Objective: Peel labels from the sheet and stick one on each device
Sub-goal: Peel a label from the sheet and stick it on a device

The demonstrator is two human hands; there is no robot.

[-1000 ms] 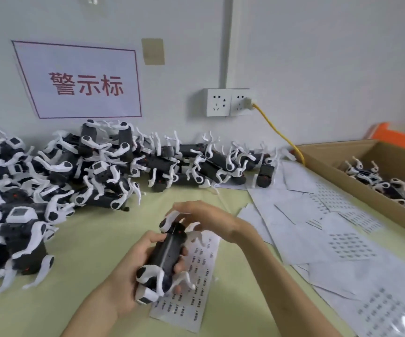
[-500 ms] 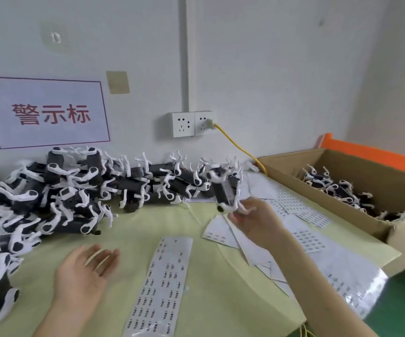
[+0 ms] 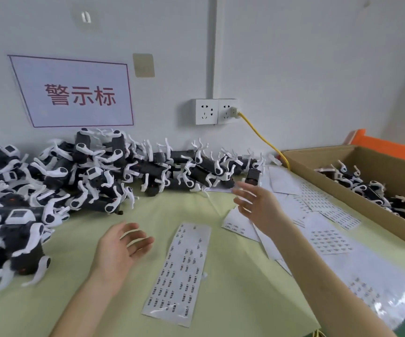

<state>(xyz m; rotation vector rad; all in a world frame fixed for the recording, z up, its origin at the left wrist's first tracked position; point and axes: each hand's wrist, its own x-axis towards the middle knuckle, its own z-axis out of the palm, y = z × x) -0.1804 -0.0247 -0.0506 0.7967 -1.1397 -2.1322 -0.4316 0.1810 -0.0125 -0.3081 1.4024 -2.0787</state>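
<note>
Head view: two empty hands, left hand (image 3: 121, 249) and right hand (image 3: 257, 203), fingers spread, flank one label sheet (image 3: 179, 273).

Your print on the label sheet (image 3: 180, 273) between your fingers is too small to read. Left of your left-hand fingers (image 3: 137, 237), the device pile (image 3: 14, 203) runs off-frame; the cardboard box (image 3: 371, 188) right of your right-hand fingers (image 3: 242, 193) is cut off.
</note>
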